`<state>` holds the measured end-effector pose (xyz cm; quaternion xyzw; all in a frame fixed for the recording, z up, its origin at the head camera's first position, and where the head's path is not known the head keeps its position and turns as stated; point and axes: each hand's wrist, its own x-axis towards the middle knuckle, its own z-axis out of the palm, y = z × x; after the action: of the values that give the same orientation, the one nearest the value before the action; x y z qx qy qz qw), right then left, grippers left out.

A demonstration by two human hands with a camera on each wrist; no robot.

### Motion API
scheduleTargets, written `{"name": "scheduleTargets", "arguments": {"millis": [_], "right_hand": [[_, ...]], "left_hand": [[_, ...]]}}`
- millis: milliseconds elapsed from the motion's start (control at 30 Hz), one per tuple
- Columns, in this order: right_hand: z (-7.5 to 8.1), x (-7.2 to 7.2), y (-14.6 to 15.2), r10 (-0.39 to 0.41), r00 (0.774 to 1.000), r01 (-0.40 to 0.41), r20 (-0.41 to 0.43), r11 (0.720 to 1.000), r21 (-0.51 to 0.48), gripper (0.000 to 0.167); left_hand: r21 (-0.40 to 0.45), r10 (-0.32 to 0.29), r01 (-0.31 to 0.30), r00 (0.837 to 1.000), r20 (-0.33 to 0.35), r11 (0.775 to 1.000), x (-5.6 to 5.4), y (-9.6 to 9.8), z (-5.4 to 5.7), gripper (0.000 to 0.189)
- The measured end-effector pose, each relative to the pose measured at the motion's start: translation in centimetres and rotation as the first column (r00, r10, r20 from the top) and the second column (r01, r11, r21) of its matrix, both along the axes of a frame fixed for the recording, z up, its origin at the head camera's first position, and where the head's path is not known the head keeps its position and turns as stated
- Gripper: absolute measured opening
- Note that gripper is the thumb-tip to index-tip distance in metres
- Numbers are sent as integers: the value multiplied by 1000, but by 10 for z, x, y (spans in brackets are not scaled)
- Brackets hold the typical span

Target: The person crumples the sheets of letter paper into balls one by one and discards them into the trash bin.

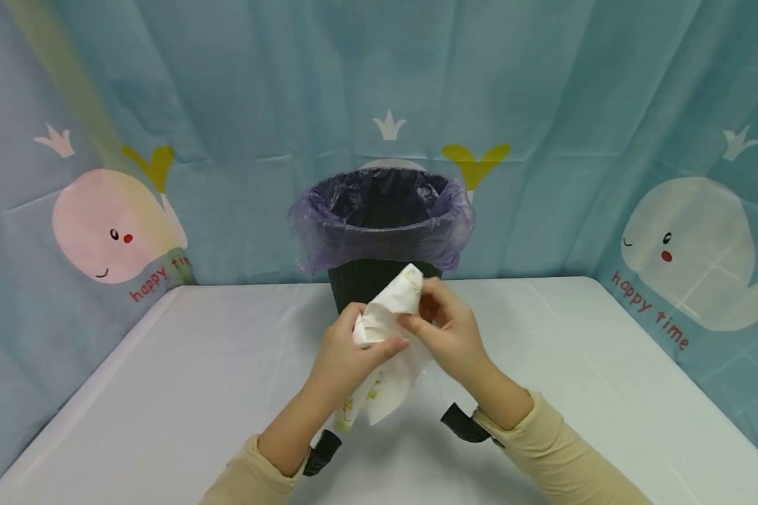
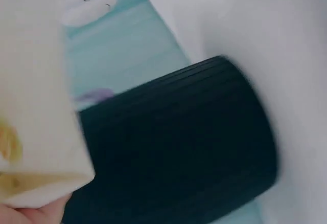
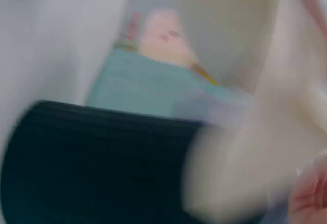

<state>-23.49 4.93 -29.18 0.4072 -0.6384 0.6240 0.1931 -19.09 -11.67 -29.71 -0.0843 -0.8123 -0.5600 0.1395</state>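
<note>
A crumpled white sheet [image 1: 388, 315] with small yellow-green prints, soft like a paper napkin, is held up between both hands in front of the bin. My left hand [image 1: 344, 354] grips its left side, thumb across the front. With thumb and fingers, my right hand [image 1: 451, 333] pinches the upper right part. Loose ends of the sheet hang below the hands. Close up in the left wrist view, the sheet [image 2: 36, 81] covers the left edge, with fingertips [image 2: 48, 214] under it. The right wrist view shows the sheet [image 3: 255, 157] blurred, and a bit of a hand at the lower right.
Behind the hands a black ribbed bin [image 1: 360, 280] stands on the white table [image 1: 227, 365], lined with a purple plastic bag [image 1: 379, 242] folded over its rim. A blue curtain [image 1: 240, 91] with printed whales encloses the back and sides. Black straps [image 1: 464, 424] hang at the wrists.
</note>
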Motion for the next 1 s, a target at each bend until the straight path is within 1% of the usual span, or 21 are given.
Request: {"name": "scheduleTargets", "arguments": {"millis": [33, 100, 133, 167, 233, 267, 300, 400, 433, 467, 533, 567, 600, 633, 700, 767, 800, 867, 900, 967, 1000], "right_hand": [[4, -2, 2, -3, 996, 3, -87, 1000, 0, 30], [11, -7, 6, 28, 967, -21, -254, 999, 29, 47], [14, -8, 8, 43, 944, -19, -327, 997, 79, 56], [16, -9, 9, 50, 914, 8, -402, 990, 142, 63], [18, -10, 11, 71, 859, 82, -506, 958, 274, 77], [19, -11, 11, 82, 842, 115, -533, 938, 327, 82], [19, -11, 12, 70, 832, 166, -550, 915, 368, 87], [17, -10, 10, 7, 813, 300, -583, 852, 428, 101], [15, -9, 9, -5, 802, 331, -597, 836, 438, 104], [14, -8, 6, -3, 800, 338, -600, 829, 446, 108], [10, -4, 0, 14, 806, 329, -592, 821, 466, 114], [9, -2, -4, 25, 814, 317, -580, 818, 480, 117], [7, 1, -7, 36, 831, 293, -555, 819, 493, 118], [6, 3, -9, 50, 857, 254, -513, 825, 505, 118], [5, 7, -13, 75, 916, 161, -393, 829, 535, 118], [5, 9, -15, 95, 956, 81, -277, 825, 560, 116], [5, 9, -16, 109, 968, 39, -226, 825, 564, 114], [4, 8, -16, 125, 978, -11, -165, 826, 563, 112], [3, 7, -17, 128, 979, -16, -162, 830, 557, 110], [-2, 5, -17, 132, 974, -14, -184, 847, 531, 98], [-5, 4, -17, 129, 968, -1, -213, 859, 513, 90]], "left_hand": [[21, 23, -23, 1000, -4, 1000, -1, -4, -3, 41], [37, 64, -62, 997, -35, 997, -2, -11, -5, 32], [33, 71, -69, 996, -63, 997, -3, -14, -6, 29], [27, 72, -70, 993, -92, 997, -3, -16, -5, 27], [-9, 51, -53, 986, -158, 999, -2, -19, -1, 24], [-23, 35, -40, 984, -177, 999, -1, -20, 1, 23], [-29, 13, -18, 983, -181, 999, 1, -20, 3, 23], [-9, -20, 19, 981, -194, 1000, 4, -20, 10, 24], [0, -22, 22, 975, -221, 1000, 4, -20, 13, 27], [25, -21, 28, 968, -249, 999, 3, -20, 14, 30], [79, -13, 41, 947, -320, 996, 2, -18, 17, 35], [97, -9, 47, 934, -356, 994, 0, -17, 18, 39], [116, -8, 56, 926, -377, 992, -1, -16, 18, 43], [146, -12, 73, 923, -384, 987, -1, -13, 18, 47], [216, -18, 102, 933, -360, 971, -2, -8, 17, 59], [254, -10, 105, 937, -350, 961, -3, -3, 15, 73], [267, -4, 104, 936, -351, 958, -3, -2, 15, 80], [268, -9, 121, 924, -383, 956, -5, 1, 13, 87], [263, -8, 122, 918, -396, 957, -6, 2, 11, 86], [251, -4, 124, 902, -432, 960, -9, 3, 8, 77], [257, 2, 127, 894, -449, 958, -10, 4, 6, 71]]}}
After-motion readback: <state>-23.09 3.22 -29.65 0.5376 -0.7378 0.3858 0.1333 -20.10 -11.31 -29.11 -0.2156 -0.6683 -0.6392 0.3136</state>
